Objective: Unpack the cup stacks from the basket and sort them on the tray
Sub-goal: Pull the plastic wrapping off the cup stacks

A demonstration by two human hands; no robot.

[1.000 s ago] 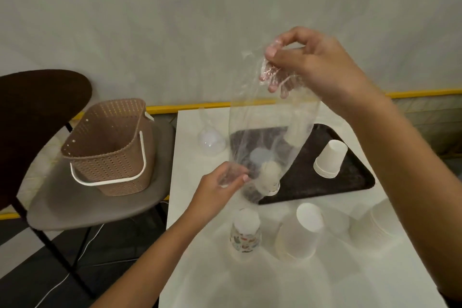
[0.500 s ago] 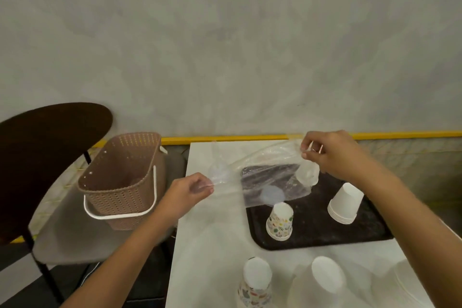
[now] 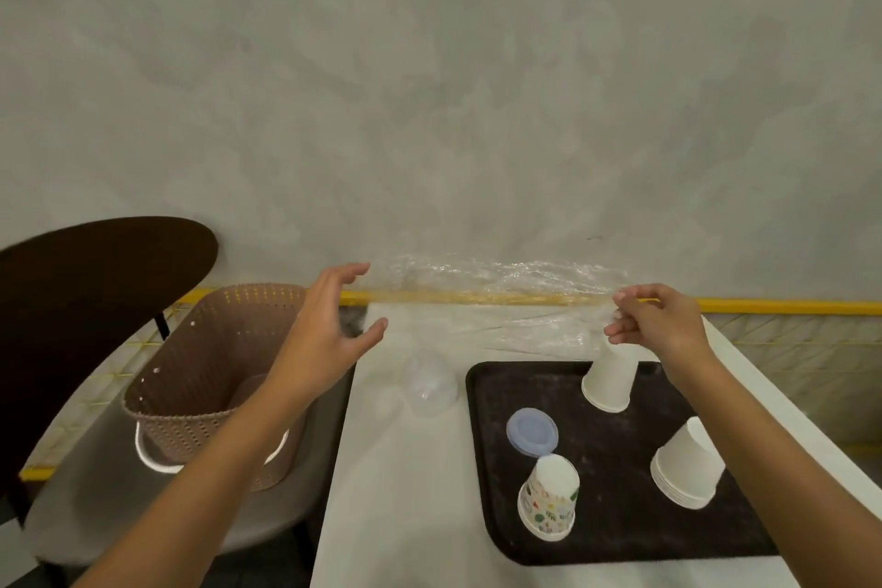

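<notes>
Holding one end of a clear bag (image 3: 501, 286): the right hand (image 3: 663, 325), mid-right of frame, pinches the film in a narrow grip between thumb and fingertips. Bag looks empty.

Left hand (image 3: 329, 334), centre-left: fingers spread wide, grip holds nothing. It sits just beside the bag's left end; cannot tell whether a fingertip touches the film.

Key relation: the bag's long axis runs left-right across mid-frame, above the far edge of the bench (image 3: 405, 492). From the right grip it stretches leftward toward the open left hand. The basket (image 3: 205, 372) lies lower left, nearer the left hand; its inside is partly hidden by the left forearm.

Cups on the tray (image 3: 620, 444), all upside down:
- white cup (image 3: 608, 380), far edge, just below the right hand
- white stack (image 3: 687, 468), right side
- printed cup (image 3: 549, 504), near edge, beside a blue lid (image 3: 532, 437)

A clear cup (image 3: 429, 384) sits on the bench, left of the tray.

Judgement: the bag must be put aside next; handing it to the left hand looks shortest.
</notes>
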